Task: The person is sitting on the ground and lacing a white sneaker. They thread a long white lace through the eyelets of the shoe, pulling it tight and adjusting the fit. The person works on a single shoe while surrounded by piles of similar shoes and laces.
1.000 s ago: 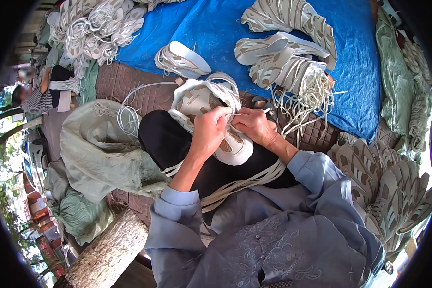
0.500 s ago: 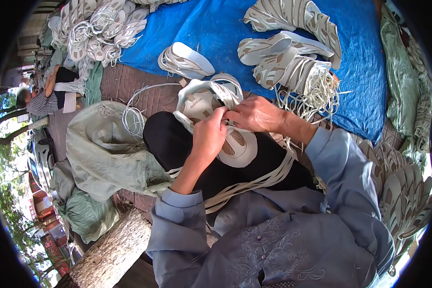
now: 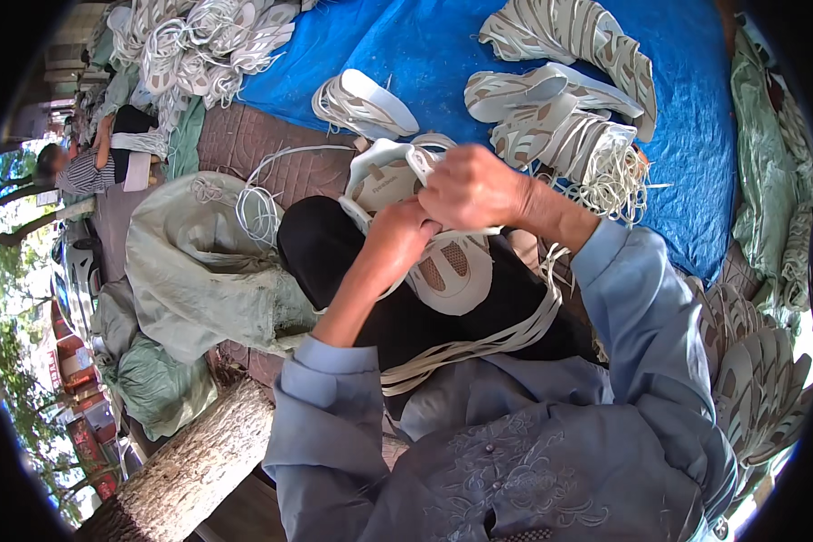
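A beige and white shoe upper [image 3: 462,282] lies across my black-trousered lap, its mesh toe towards me and its opening on the far side. My left hand [image 3: 393,240] is closed, its fingertips pinching at the lacing edge of the upper. Just above and right of it, my right hand [image 3: 471,188] is curled into a fist around what looks like a white shoelace; its fingers hide most of the lace. The two hands touch or nearly touch over the eyelets. A bundle of loose off-white laces [image 3: 492,347] drapes over my lap.
Stacked shoe uppers [image 3: 565,135] and a smaller stack [image 3: 363,101] lie on a blue tarp [image 3: 686,181]. More uppers are heaped at far left and at right [image 3: 757,388]. A pale sack [image 3: 199,262] and a tree trunk [image 3: 199,452] are at left. Another person [image 3: 95,163] sits far left.
My right hand has risen and turned into a tighter fist above the upper. My left hand has stayed close to the lacing edge, its fingers now more downward. The view has shifted slightly.
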### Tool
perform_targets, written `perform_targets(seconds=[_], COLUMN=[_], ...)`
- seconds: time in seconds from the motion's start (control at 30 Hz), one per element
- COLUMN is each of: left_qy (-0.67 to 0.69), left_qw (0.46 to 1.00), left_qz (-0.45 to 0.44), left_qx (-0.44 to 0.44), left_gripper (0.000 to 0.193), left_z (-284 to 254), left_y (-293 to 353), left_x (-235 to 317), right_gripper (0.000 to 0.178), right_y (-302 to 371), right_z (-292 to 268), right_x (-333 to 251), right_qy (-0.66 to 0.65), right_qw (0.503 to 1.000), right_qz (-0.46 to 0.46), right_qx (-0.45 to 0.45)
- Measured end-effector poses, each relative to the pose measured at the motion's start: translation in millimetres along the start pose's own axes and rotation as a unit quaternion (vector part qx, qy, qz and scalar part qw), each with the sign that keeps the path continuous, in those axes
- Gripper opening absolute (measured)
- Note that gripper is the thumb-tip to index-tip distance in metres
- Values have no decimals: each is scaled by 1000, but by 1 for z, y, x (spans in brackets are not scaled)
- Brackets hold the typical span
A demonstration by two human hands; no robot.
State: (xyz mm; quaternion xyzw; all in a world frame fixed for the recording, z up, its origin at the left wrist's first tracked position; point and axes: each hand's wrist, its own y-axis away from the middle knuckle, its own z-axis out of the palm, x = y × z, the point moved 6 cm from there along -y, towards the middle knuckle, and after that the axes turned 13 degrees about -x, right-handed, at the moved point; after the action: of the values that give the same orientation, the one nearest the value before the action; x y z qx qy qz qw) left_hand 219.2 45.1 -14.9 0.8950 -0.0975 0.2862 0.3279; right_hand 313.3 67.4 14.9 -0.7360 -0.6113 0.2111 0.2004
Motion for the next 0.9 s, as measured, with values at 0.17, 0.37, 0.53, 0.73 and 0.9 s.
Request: perform_targets(seconds=[0.17, 0.37, 0.53, 0.73, 0.9], left_qy=[-9, 103, 63, 6, -10], left_qw=[990, 969, 964, 958, 973], left_qz=[76, 21, 43, 65, 78], left_qx=[122, 223, 253, 279, 216], left_gripper=[7, 7, 9, 12, 17], left_z=[4, 2, 2, 3, 4], left_y=[9, 18, 22, 24, 17], left_x=[-9, -11, -14, -10, -7], right_gripper=[14, 16, 12, 9, 9], right_y=[21, 16, 6, 3, 16], right_z=[-11, 10, 10, 20, 27], right_x=[19, 4, -14, -19, -21], right_qy=[-126, -159, -45, -31, -9], right_qw=[991, 984, 991, 991, 994], right_qz=[51, 57, -26, -45, -19], right_qx=[-14, -53, -120, -123, -110])
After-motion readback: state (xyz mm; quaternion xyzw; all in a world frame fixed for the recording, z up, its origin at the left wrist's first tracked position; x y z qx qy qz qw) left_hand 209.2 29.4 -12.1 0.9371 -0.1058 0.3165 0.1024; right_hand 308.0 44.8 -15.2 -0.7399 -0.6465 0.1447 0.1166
